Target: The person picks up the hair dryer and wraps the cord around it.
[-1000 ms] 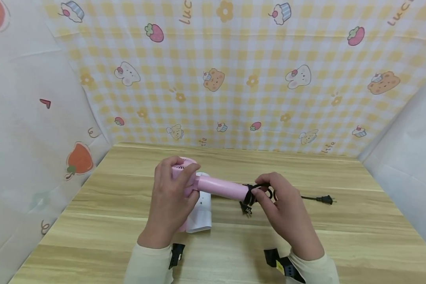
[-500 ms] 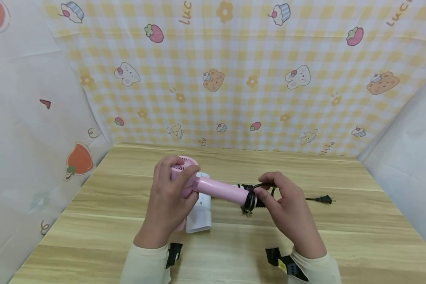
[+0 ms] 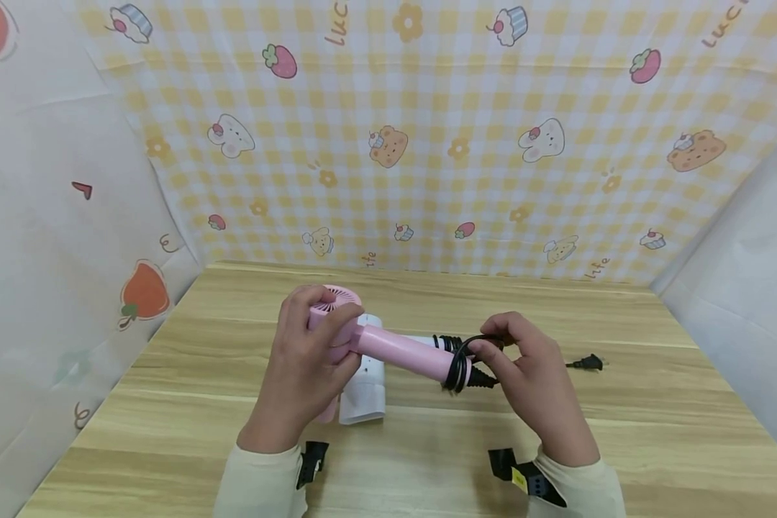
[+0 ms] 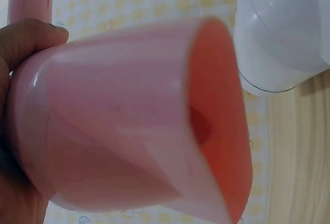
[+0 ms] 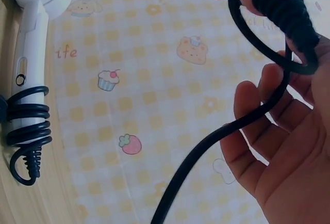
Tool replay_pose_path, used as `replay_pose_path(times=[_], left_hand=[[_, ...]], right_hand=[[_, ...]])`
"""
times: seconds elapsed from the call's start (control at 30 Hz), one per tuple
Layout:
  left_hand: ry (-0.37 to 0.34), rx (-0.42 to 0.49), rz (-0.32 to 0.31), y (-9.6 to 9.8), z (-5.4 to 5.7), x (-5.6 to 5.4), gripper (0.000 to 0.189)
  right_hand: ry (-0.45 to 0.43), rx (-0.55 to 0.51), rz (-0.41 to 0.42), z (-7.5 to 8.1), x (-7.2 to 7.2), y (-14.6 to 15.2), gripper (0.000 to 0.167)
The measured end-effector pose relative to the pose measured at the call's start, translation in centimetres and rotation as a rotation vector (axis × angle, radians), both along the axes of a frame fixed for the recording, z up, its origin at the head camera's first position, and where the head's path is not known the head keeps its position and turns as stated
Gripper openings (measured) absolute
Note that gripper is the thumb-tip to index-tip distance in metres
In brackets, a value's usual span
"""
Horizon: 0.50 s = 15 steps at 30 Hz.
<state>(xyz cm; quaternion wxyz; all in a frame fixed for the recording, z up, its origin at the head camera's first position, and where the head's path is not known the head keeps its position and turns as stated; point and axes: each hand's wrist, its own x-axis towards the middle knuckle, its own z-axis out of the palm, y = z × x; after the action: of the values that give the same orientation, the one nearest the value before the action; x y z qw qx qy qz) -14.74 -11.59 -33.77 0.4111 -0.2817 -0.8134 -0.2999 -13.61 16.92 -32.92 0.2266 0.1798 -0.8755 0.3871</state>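
Note:
My left hand (image 3: 301, 367) grips a pink hair dryer (image 3: 404, 352) by its round body, with the handle pointing right and slightly down. In the left wrist view the dryer's wide nozzle (image 4: 118, 115) fills the middle. A black power cord (image 3: 456, 368) is looped round the handle's end. My right hand (image 3: 534, 381) pinches this cord between thumb and forefinger, just beyond the handle. The right wrist view shows the cord (image 5: 206, 141) running down past the fingers. Behind the pink dryer lies a white hair dryer (image 3: 365, 388), its own cord (image 5: 28, 115) coiled round its handle.
The wood-grain table (image 3: 414, 467) lies beneath both hands. To the right of the right hand is a black two-prong plug (image 3: 588, 362). A yellow checked cloth (image 3: 427, 93) hangs at the back, and pale cloth walls (image 3: 58, 216) stand at the sides.
My right hand has moved slightly right with the cord. The handle's end has tipped down and right, with more of its black cord sleeve showing. The left hand keeps its grip.

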Motion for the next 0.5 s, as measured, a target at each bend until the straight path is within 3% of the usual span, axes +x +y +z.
replay_pose_path(times=[0.23, 0.5], left_hand=[[-0.041, 0.02, -0.066, -0.3, 0.0, 0.0, 0.056], [-0.052, 0.055, -0.064, -0.2, 0.1, 0.2, 0.058]], right_hand=[[0.0, -0.072, 0.034, -0.4, -0.1, 0.7, 0.021], [-0.151, -0.115, 0.124, -1.3, -0.9, 0.3, 0.005]])
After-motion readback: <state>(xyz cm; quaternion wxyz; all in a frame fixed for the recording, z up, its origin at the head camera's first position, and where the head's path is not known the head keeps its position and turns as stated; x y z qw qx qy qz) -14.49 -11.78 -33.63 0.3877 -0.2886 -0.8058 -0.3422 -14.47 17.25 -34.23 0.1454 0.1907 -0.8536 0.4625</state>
